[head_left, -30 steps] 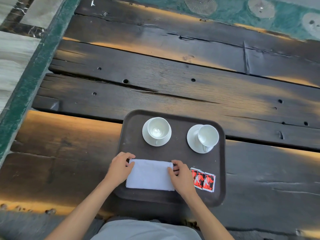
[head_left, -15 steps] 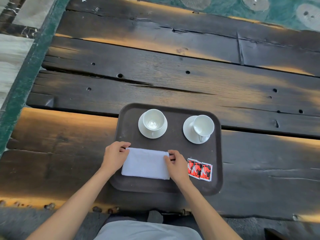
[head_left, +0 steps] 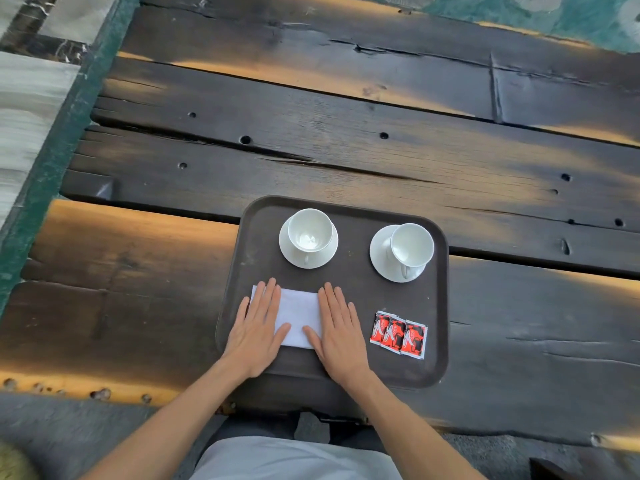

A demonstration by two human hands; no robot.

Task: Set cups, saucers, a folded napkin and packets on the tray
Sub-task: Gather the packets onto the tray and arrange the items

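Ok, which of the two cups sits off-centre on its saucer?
The right-hand cup, above the packets: it is shifted toward its saucer's far right edge. The left cup sits roughly centred on its own.

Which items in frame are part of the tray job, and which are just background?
Task things: tray; two cups on saucers; folded napkin under left hand and right hand, both flat; three packets.

Background: plank table; green floor.
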